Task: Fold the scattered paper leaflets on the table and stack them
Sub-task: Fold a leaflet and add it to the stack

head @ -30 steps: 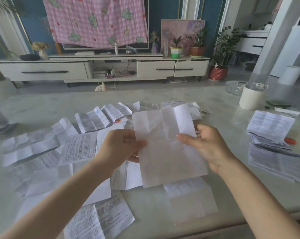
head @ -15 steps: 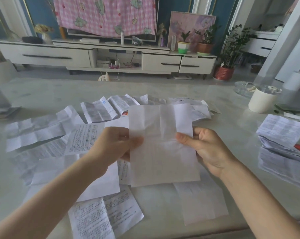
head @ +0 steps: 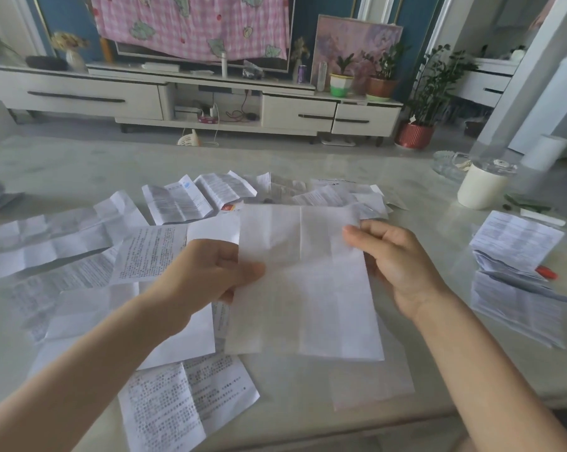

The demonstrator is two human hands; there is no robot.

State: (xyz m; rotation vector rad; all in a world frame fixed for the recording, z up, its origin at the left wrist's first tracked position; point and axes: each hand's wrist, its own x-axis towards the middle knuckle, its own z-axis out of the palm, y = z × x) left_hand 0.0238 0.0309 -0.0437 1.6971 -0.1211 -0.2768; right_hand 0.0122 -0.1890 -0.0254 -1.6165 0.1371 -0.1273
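While both hands hold one leaflet [head: 305, 288] up over the table, the left hand [head: 207, 275] pinches its left edge, with the thumb lying on the front of the sheet and the other fingers curled behind it. The right hand [head: 396, 262] pinches the right edge near the top corner, thumb on the front and fingers bent round the back. The sheet is open and nearly flat. It is pale and marked into panels by a fold line down the middle and fainter cross folds. Its lower edge hangs close over the papers beneath; whether it touches them cannot be told.

Under and around the hands, many unfolded leaflets [head: 63, 236] lie scattered and overlapping on the pale, glossy table [head: 80, 164], mostly to the left and at the far side. They are creased and covered in small print too blurred to read. To the right, well apart from the scatter, a pile of leaflets [head: 516, 243] sits with a small red object [head: 546, 273] just beside it. A white cup [head: 481, 185] with a clear lid stands farther back on that side.

Beyond the table, a long white cabinet [head: 80, 96] runs along a dark blue wall. A pink checked cloth [head: 194, 24] hangs above it, and potted plants [head: 340, 79] and a painting [head: 353, 37] stand at its right end.
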